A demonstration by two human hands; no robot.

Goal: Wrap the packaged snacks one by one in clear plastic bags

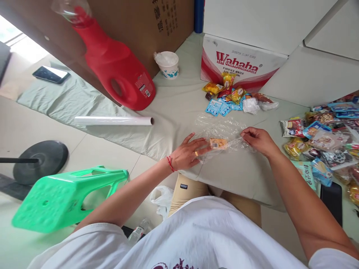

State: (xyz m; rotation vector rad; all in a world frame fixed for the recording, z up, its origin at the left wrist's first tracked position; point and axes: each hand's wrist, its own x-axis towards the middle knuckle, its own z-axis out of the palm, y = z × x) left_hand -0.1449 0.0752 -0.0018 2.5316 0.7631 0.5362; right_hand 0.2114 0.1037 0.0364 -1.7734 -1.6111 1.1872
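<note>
A sheet of clear plastic wrap (206, 129) lies crumpled on the cloth-covered surface in front of me. On it rests a small orange snack packet (219, 144) with a barcode facing up. My left hand (190, 151) is spread over the wrap's left part, its fingertips at the packet's left end. At the other side, my right hand (256, 139) pinches the wrap's right edge between thumb and fingers. Beyond the wrap are blue sachets (214, 107), yellow-wrapped snacks (238, 95) and a bunched plastic-wrapped bundle (251, 105).
A white roll (114, 120), a red jug (119, 63) and a paper cup (169, 66) stand or lie to the left. Many packaged snacks (322, 136) are heaped at the right. A Wahaha carton (241, 61) is behind. A green stool (61, 198) is on the floor at left.
</note>
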